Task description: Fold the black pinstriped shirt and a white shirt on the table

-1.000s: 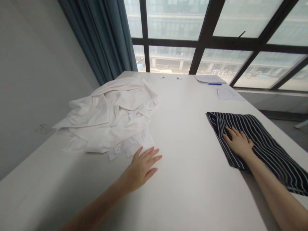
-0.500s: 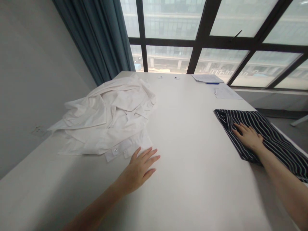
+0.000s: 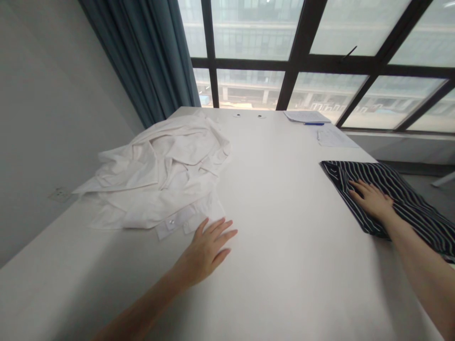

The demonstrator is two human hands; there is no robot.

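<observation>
A black garment with white stripes (image 3: 394, 189) lies folded flat along the right edge of the white table (image 3: 270, 199). My right hand (image 3: 371, 199) rests palm down on it, fingers stretched out. At the left, a white shirt (image 3: 167, 161) is spread in a crumpled heap, with a buttoned cuff (image 3: 172, 221) at its near side. Just below that cuff end is my left hand (image 3: 208, 248), open with spread fingers and holding nothing. Its fingertips are close to the white cloth; I cannot tell whether they touch it.
Papers (image 3: 307, 116) with a blue pen (image 3: 314, 124) lie at the table's far right corner, and another sheet (image 3: 336, 137) is nearer. A grey wall (image 3: 53, 94) and a blue curtain (image 3: 149, 57) border the left. Behind the table stands a dark-framed window (image 3: 249, 64).
My right hand and the striped garment under it have shifted slightly to the right. My left hand and the white shirt look the same.
</observation>
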